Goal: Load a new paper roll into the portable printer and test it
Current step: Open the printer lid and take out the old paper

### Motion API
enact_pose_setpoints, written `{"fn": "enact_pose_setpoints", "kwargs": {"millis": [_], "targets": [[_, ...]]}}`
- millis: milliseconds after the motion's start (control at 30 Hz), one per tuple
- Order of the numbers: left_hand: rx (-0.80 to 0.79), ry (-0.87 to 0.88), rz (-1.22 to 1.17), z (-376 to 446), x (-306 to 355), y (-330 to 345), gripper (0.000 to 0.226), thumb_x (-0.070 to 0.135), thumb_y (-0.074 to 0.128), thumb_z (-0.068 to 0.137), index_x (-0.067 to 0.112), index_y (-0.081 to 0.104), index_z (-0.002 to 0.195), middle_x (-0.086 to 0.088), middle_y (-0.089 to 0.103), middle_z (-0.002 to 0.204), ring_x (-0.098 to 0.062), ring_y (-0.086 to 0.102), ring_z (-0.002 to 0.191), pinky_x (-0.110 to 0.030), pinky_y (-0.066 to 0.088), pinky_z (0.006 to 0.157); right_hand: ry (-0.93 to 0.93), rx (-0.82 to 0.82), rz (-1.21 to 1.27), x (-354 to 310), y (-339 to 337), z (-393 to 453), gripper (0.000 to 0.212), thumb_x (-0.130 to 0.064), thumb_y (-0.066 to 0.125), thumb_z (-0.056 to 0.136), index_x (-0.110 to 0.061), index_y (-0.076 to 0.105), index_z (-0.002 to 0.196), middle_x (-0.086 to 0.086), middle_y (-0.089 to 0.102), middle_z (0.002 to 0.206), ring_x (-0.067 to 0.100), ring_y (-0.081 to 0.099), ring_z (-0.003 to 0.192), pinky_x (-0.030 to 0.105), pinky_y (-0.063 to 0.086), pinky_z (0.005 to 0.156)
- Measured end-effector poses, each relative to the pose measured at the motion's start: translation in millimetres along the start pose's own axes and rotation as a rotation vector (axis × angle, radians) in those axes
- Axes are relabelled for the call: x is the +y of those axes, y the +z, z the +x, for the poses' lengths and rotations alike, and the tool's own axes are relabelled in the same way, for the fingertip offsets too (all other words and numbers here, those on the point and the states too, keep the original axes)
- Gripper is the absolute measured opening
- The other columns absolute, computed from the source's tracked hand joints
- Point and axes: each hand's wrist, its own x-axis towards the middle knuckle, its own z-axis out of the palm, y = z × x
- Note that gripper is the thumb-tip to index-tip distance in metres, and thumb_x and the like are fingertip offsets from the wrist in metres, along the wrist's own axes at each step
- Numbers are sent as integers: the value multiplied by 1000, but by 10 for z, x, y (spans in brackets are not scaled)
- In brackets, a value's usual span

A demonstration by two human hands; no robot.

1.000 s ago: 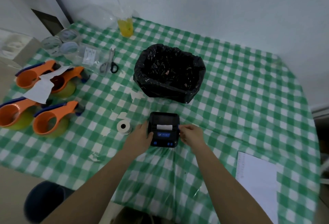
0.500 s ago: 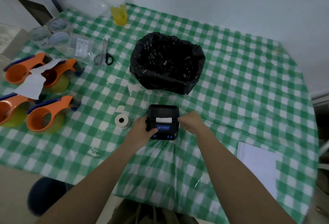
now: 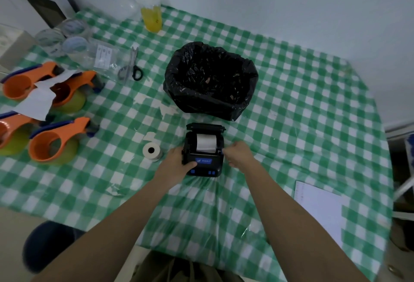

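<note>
A small black portable printer [image 3: 204, 165] with a blue label lies on the green checked tablecloth. Its lid [image 3: 205, 127] is flipped open toward the back, and a white paper roll [image 3: 206, 143] sits in the bay. My left hand [image 3: 178, 163] grips the printer's left side, thumb on its front panel. At the printer's right edge my right hand [image 3: 237, 152] rests with its fingers curled; whether it touches the case I cannot tell. A second white paper roll [image 3: 152, 151] stands on the cloth just left of the printer.
A bin lined with a black bag [image 3: 210, 80] stands right behind the printer. Several orange tape dispensers [image 3: 58, 140] crowd the left side, with scissors [image 3: 132, 66] and clear tape rolls [image 3: 74, 44] behind them. A white sheet [image 3: 320, 210] lies near the right front edge.
The printer's lid, shut in the earlier frames, now stands open and shows the roll inside. Both hands stay at the printer's sides.
</note>
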Motion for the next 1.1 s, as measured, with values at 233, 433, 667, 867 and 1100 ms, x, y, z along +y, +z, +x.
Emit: {"fn": "enact_pose_setpoints", "kwargs": {"millis": [233,433,667,867,1100], "targets": [[11,12,68,10,39,-24,46,33,68,78,16,51,117,-11,59,117,-27,60,101,-47,53,89,-444,312,-193,188,204,-253,23,-23,59,88,-7,59,105,12,60,103,23,54,93,30,43,78],[57,55,101,-58,149,-84,42,24,62,85,9,48,121,-14,54,119,-30,56,104,-39,49,87,-330,262,-242,-17,333,-162,29,-24,64,84,-13,61,111,13,49,119,31,42,114,34,37,96],[187,148,5,-193,165,-308,40,12,52,92,8,47,131,-13,49,132,-20,57,101,-30,45,88,-471,177,-178,11,229,-341,11,-18,67,83,-9,68,88,7,58,93,25,53,93,27,38,77],[270,183,-1,-264,159,-439,35,10,51,91,8,51,126,-15,51,130,-26,57,110,-41,47,99,-506,200,133,14,106,-809,9,-14,62,88,-6,65,91,5,65,89,17,57,78,16,49,64],[321,231,116,-254,167,-470,35,10,55,89,5,54,124,-19,56,127,-32,53,116,-39,41,100,-615,404,351,-193,-166,-1053,6,-12,61,88,-10,65,92,-6,63,82,1,58,75,5,48,60]]}}
